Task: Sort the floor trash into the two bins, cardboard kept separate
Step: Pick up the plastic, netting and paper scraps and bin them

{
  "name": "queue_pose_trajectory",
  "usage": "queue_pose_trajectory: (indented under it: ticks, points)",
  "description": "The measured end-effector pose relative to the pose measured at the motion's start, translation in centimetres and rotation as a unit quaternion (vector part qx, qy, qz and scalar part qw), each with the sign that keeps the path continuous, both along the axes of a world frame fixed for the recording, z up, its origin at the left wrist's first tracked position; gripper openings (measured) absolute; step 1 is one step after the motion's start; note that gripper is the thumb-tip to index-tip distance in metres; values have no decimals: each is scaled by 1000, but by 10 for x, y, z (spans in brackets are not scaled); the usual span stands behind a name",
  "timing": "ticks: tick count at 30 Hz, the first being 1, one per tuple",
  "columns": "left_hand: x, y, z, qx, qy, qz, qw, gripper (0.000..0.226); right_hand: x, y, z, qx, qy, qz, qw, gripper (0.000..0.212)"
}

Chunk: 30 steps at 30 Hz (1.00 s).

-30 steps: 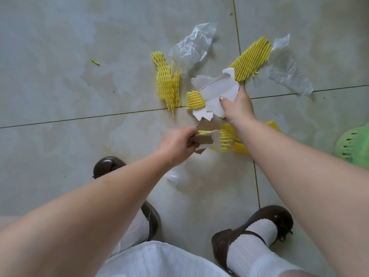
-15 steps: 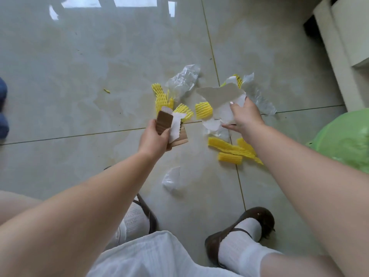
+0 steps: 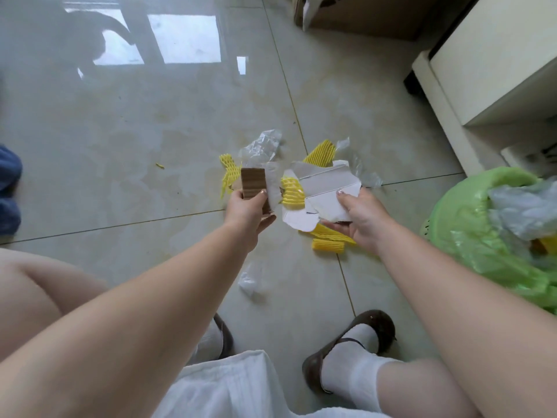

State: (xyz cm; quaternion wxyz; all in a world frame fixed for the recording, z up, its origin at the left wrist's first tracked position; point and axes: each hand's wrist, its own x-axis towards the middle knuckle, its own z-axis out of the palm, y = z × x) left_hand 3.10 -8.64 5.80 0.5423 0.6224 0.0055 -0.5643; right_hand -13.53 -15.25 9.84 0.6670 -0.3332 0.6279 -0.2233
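Brown corrugated cardboard piece (image 3: 253, 186), with a torn white-faced scrap behind it, is held above the floor in the left hand (image 3: 248, 211); grip closed, thumb across the front. Larger white-grey cardboard sheet (image 3: 324, 191), creased and torn at the edges, is pinched in the right hand (image 3: 358, 220), thumb on top, fingers beneath. The two pieces sit just beside each other. On the tiled floor (image 3: 150, 131) under them: yellow foam net pieces (image 3: 327, 245), crumpled clear plastic film (image 3: 260, 146), a smaller clear scrap (image 3: 248, 280). Green-lined bin (image 3: 470, 224) at the right, holding plastic.
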Motion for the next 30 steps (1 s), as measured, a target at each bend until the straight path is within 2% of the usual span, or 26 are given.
queue_pose_trajectory:
  ticks: [5,10,15,18,22,26,30]
  points:
    - [-13,1,11,-11,-72,-45,996,35,-5,14,13,3,-20,15,1000,25]
    - [-24,-2,20,-40,-42,-57,997,37,-16,19,30,-6,-23,22,999,21]
    - [-31,-12,32,-30,-75,-7,997,35,-30,20,43,-25,-12,7,1000,21]
    - [-28,-19,41,-24,-121,28,992,27,-39,21,54,-41,-9,13,999,18]
    - [-19,-28,52,-14,-187,44,981,30,-57,18,72,-60,12,20,998,14]
    - [-9,-38,65,13,-299,-7,954,32,-84,15,95,-92,47,-20,994,16]
    - [-19,-43,86,23,-437,-148,887,35,-113,18,116,-121,71,-70,988,18]
